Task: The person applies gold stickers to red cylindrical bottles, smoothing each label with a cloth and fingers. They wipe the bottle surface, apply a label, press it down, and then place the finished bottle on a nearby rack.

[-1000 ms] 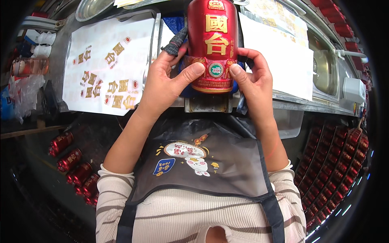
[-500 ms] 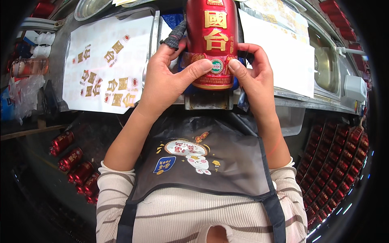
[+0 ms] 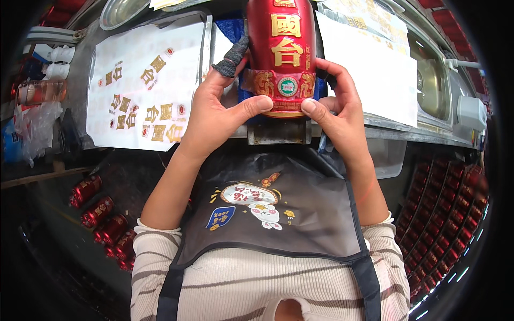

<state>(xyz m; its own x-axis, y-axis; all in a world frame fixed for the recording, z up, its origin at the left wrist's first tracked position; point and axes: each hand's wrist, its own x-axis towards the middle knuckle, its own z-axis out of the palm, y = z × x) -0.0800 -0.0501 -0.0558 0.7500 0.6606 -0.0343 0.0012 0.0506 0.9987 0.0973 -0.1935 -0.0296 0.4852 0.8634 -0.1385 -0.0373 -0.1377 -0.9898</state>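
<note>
A glossy red bottle [image 3: 287, 32] with raised gold characters lies on a support in front of me, its base toward me. Around its lower part runs a red and gold label band [image 3: 263, 83] with a round green and white emblem. My left hand [image 3: 222, 109] grips the bottle's left side, thumb on the lower edge; a dark grey finger cover [image 3: 234, 56] wraps its index finger. My right hand [image 3: 341, 104] holds the other side, thumb pressed near the base; a dark cover shows on one finger. The fingers behind the bottle are hidden.
To the left, a tray bears a white sheet [image 3: 128, 48] with gold character stickers. White sheets [image 3: 369, 75] lie at right beside a metal sink [image 3: 432, 80]. Red bottles [image 3: 99, 211] lie low at left, and racks of them [image 3: 444, 208] stand at right. A metal bowl [image 3: 120, 12] sits behind.
Both thumbs have slid from beside the emblem down toward the bottle's base edge, uncovering the gold patterns on the band. The bottle stays in place.
</note>
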